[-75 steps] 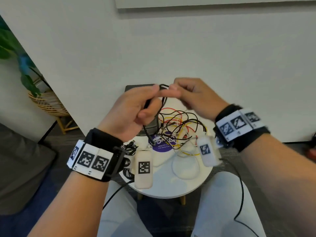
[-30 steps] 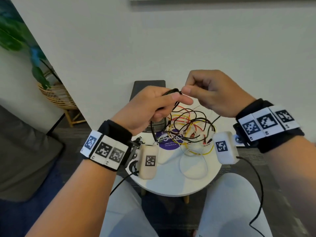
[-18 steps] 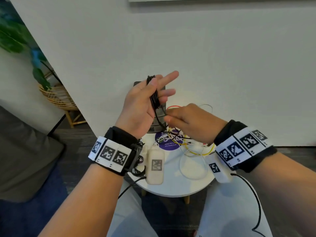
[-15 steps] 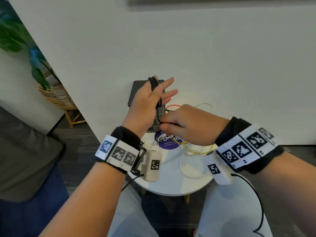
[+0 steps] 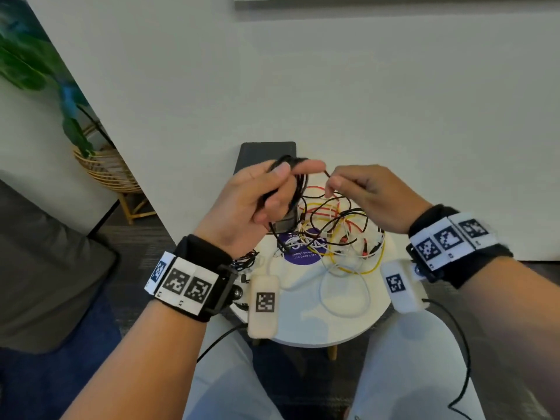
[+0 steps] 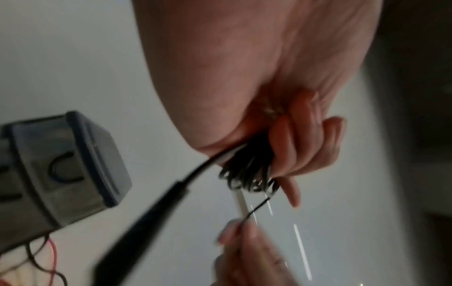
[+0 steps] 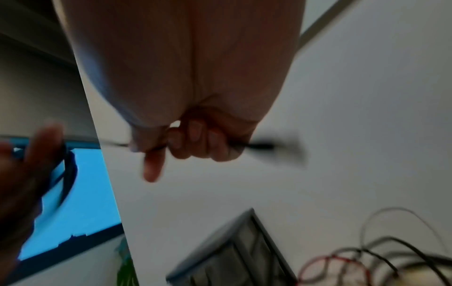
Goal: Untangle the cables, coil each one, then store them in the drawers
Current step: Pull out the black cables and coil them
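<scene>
A white wall (image 5: 363, 86) rises behind a small round white table (image 5: 318, 325), where a grey drawer unit (image 5: 266, 153) stands at the back edge against it. Spread across the tabletop is a tangle of cables (image 5: 339, 234) in black, red, yellow and white, lying over a purple sticker (image 5: 303, 253).

Both hands hover above the table, close together. The left hand (image 5: 254, 204) has its fingers curled around a bundle of loops of the black cable (image 5: 298, 183), the thumb pressing on top; the left wrist view shows several turns bunched between fingers and palm, with a plug end sticking out. The right hand (image 5: 366, 195) pinches the free strand of that same cable between thumb and forefinger, its other fingers folded in, just beside the left fingertips.
</scene>
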Tool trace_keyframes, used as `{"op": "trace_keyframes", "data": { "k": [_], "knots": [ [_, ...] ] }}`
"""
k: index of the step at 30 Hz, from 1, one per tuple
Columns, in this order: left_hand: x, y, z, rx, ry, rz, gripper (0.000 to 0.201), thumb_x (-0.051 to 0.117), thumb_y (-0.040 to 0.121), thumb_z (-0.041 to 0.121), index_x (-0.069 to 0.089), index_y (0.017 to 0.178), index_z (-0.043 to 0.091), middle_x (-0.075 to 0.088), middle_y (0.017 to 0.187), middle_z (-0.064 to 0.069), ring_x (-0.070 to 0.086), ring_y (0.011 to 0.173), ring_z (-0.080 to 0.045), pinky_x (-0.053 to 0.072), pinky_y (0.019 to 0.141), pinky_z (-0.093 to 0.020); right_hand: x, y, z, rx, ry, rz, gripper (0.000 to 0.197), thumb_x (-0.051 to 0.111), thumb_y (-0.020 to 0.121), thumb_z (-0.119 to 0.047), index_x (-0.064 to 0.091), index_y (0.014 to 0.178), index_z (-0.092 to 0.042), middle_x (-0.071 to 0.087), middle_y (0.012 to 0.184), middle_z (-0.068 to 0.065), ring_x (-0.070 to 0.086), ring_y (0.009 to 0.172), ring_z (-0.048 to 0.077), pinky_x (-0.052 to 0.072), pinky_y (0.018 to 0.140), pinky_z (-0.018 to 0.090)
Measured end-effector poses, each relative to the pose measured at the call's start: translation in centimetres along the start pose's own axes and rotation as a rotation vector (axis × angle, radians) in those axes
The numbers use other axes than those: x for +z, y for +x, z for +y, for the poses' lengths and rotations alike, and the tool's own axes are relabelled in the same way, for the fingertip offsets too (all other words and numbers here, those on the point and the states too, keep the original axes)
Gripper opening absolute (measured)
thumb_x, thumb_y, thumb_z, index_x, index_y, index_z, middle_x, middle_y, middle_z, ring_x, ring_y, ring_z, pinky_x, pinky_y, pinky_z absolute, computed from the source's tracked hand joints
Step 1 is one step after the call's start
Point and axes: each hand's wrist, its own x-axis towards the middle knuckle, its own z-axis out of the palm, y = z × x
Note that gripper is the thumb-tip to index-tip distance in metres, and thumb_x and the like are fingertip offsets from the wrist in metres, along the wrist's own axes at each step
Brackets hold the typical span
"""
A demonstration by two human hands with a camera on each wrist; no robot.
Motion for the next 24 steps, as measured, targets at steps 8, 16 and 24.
{"op": "trace_keyframes", "data": {
  "k": [8, 16, 24],
  "knots": [
    [1.5, 1.4, -2.5, 0.02, 0.038, 0.504, 0.023, 0.046, 0.108, 0.014, 0.066, 0.11, 0.002, 0.079, 0.098, -0.007, 0.067, 0.073, -0.01, 0.052, 0.071, -0.02, 4.5, -0.2, -4.3, -0.086, -0.496, -0.249, 0.014, 0.045, 0.104, -0.022, 0.056, 0.097, -0.016, 0.053, 0.077, 0.001, 0.053, 0.069, 0.026, 0.042, 0.059, 0.04],
    [1.2, 0.4, -4.2, -0.207, 0.484, 0.348, 0.033, 0.039, 0.096, 0.015, 0.061, 0.073, 0.004, 0.063, 0.057, -0.006, 0.055, 0.053, -0.026, 0.043, 0.049, -0.028, 2.2, 0.6, -6.9, -0.285, -0.283, -0.265, 0.012, 0.059, 0.08, -0.006, 0.058, 0.089, -0.014, 0.057, 0.088, 0.0, 0.053, 0.078, 0.02, 0.046, 0.071, 0.037],
    [1.2, 1.0, -3.1, -0.266, 0.187, 0.422, 0.039, 0.028, 0.104, 0.02, 0.057, 0.085, 0.0, 0.056, 0.056, -0.015, 0.039, 0.043, -0.019, 0.026, 0.041, -0.024, 2.9, 0.9, -5.7, -0.189, -0.171, -0.05, 0.022, 0.072, 0.088, -0.014, 0.06, 0.107, -0.014, 0.058, 0.097, 0.001, 0.048, 0.077, 0.008, 0.037, 0.07, 0.014]
  ]
}}
